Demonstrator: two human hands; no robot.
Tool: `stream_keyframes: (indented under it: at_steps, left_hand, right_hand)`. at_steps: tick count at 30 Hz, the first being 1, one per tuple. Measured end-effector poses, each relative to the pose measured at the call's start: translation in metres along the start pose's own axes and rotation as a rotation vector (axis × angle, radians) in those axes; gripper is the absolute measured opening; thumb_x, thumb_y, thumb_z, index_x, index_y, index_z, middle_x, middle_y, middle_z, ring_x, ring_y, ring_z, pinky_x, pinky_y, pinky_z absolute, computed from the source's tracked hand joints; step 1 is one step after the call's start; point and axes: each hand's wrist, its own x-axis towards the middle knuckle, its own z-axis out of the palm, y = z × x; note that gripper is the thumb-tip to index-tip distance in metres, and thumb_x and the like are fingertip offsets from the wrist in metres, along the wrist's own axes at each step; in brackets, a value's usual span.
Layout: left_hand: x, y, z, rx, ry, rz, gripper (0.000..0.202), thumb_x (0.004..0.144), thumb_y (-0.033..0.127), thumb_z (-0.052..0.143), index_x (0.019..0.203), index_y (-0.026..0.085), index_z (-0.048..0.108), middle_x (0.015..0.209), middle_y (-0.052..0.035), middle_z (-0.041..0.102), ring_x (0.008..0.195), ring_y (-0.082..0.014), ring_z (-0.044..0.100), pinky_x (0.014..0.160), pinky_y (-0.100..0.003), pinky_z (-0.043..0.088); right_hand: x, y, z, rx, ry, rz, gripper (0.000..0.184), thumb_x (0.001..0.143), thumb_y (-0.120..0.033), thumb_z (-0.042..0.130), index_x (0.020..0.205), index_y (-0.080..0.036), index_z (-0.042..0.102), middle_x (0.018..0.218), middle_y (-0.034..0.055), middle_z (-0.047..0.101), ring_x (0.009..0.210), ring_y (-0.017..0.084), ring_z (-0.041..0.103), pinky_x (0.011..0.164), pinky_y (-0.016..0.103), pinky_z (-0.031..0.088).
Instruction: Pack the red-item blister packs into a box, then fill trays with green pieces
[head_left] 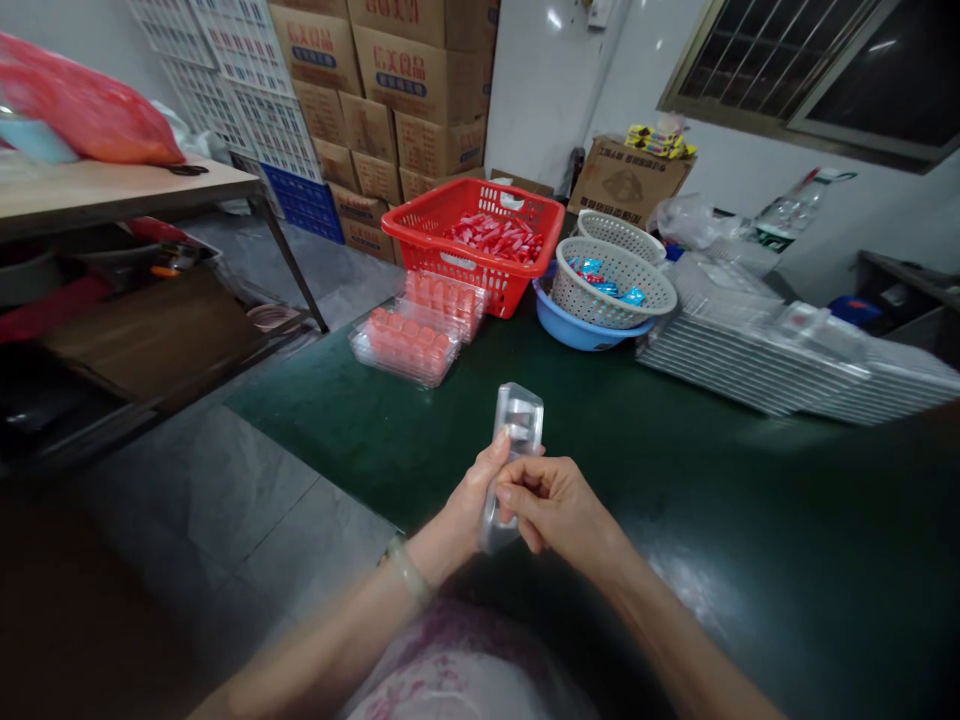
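Note:
In front of me, over the near edge of the green table (600,420), I hold a clear plastic tray (520,410) with moulded compartments, tilted up. My left hand (480,485) is closed around its left side, with the thumb lying on its face. My right hand (551,500) is pinched at the tray's lower right part, its fingertips on or right against the plastic; whether anything small is between them I cannot make out. Beyond the tray stand clear packs with pink-red pieces, one in front (409,345) and another behind it (446,300).
A red basket (469,250) of red-wrapped pieces stands at the back. Beside it, a grey colander (615,285) with blue packets sits in a blue basin (585,330). Stacked clear trays (735,350) lie at right. Another table (127,185) stands left, with tiled floor (247,480) between.

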Motion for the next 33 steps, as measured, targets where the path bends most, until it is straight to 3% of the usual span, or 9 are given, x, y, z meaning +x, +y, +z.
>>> stream_keyframes:
  at_steps: [4, 8, 12, 16, 18, 21, 24, 28, 33]
  left_hand:
    - [-0.002, 0.002, 0.004, 0.036, 0.019, 0.062, 0.057, 0.068, 0.066, 0.059, 0.067, 0.009, 0.058, 0.038, 0.0027, 0.041, 0.034, -0.0095, 0.044, 0.036, -0.019, 0.037]
    - [-0.006, 0.0, 0.007, 0.13, 0.044, 0.118, 0.054, 0.07, 0.06, 0.061, 0.092, 0.01, 0.059, 0.049, 0.0037, 0.046, 0.038, -0.0097, 0.047, 0.037, -0.019, 0.036]
    - [-0.005, 0.003, 0.003, 0.21, 0.06, 0.272, 0.045, 0.069, 0.038, 0.071, 0.105, 0.015, 0.058, 0.081, -0.0035, 0.06, 0.068, -0.0127, 0.06, 0.06, -0.021, 0.047]
    - [-0.007, 0.02, -0.012, 0.138, -0.032, 0.151, 0.049, 0.066, 0.035, 0.07, 0.109, 0.013, 0.059, 0.093, -0.0105, 0.063, 0.082, -0.0228, 0.062, 0.067, -0.03, 0.05]
    - [-0.012, 0.032, -0.026, 0.061, -0.007, 0.139, 0.045, 0.068, 0.032, 0.067, 0.108, 0.013, 0.06, 0.099, -0.0134, 0.064, 0.087, -0.0272, 0.062, 0.068, -0.034, 0.051]
    - [-0.027, 0.052, -0.049, -0.012, 0.092, 0.236, 0.045, 0.072, 0.031, 0.06, 0.113, 0.012, 0.057, 0.117, -0.0178, 0.058, 0.101, -0.0341, 0.058, 0.08, -0.043, 0.05]
    - [-0.047, 0.068, -0.065, -0.006, 0.158, 0.371, 0.062, 0.075, 0.032, 0.057, 0.132, 0.016, 0.042, 0.125, -0.0181, 0.054, 0.108, -0.037, 0.054, 0.088, -0.05, 0.045]
    - [-0.067, 0.074, -0.069, 0.03, 0.13, 0.401, 0.077, 0.074, 0.033, 0.059, 0.142, 0.023, 0.024, 0.129, -0.0166, 0.05, 0.112, -0.0369, 0.051, 0.094, -0.052, 0.041]
    - [-0.06, 0.062, -0.061, -0.011, 0.089, 0.349, 0.07, 0.076, 0.034, 0.057, 0.139, 0.019, 0.031, 0.13, -0.0182, 0.05, 0.11, -0.0363, 0.052, 0.09, -0.049, 0.044]
  right_hand:
    - [0.001, 0.002, 0.0, -0.031, 0.013, 0.017, 0.013, 0.076, -0.018, 0.051, 0.064, -0.014, 0.057, 0.054, -0.0034, 0.056, 0.033, 0.003, 0.042, 0.037, 0.017, 0.029]
    - [0.001, 0.001, 0.001, -0.022, 0.058, 0.033, 0.013, 0.07, -0.011, 0.05, 0.058, -0.015, 0.052, 0.045, -0.0073, 0.045, 0.033, 0.003, 0.038, 0.037, 0.017, 0.026]
    - [-0.005, -0.007, 0.005, -0.033, 0.16, -0.04, 0.013, 0.073, -0.013, 0.05, 0.06, -0.014, 0.052, 0.052, -0.0066, 0.044, 0.043, 0.002, 0.036, 0.042, 0.016, 0.027]
    - [-0.015, -0.02, -0.009, -0.066, 0.18, -0.085, 0.014, 0.075, -0.017, 0.054, 0.062, -0.015, 0.052, 0.055, -0.0063, 0.043, 0.048, 0.003, 0.034, 0.044, 0.017, 0.026]
    - [-0.017, -0.029, -0.024, -0.124, 0.248, -0.105, 0.014, 0.076, -0.021, 0.055, 0.064, -0.015, 0.053, 0.054, -0.0067, 0.042, 0.045, 0.003, 0.031, 0.043, 0.017, 0.025]
    - [-0.008, -0.037, -0.045, -0.328, 0.401, -0.202, 0.013, 0.077, -0.022, 0.054, 0.065, -0.017, 0.053, 0.054, -0.0057, 0.045, 0.045, 0.004, 0.034, 0.044, 0.018, 0.026]
    - [0.02, -0.03, -0.047, -0.787, 0.492, -0.308, 0.012, 0.077, -0.02, 0.05, 0.066, -0.017, 0.054, 0.058, -0.0018, 0.053, 0.051, 0.008, 0.046, 0.049, 0.021, 0.032]
    - [0.079, -0.001, -0.039, -1.459, 0.343, -0.188, 0.015, 0.081, -0.015, 0.045, 0.083, -0.015, 0.06, 0.083, 0.0089, 0.065, 0.068, 0.016, 0.06, 0.059, 0.025, 0.038]
    - [0.12, 0.013, -0.049, -1.521, 0.258, -0.16, 0.015, 0.081, -0.014, 0.049, 0.089, -0.013, 0.062, 0.09, 0.0112, 0.066, 0.076, 0.021, 0.063, 0.063, 0.027, 0.041]
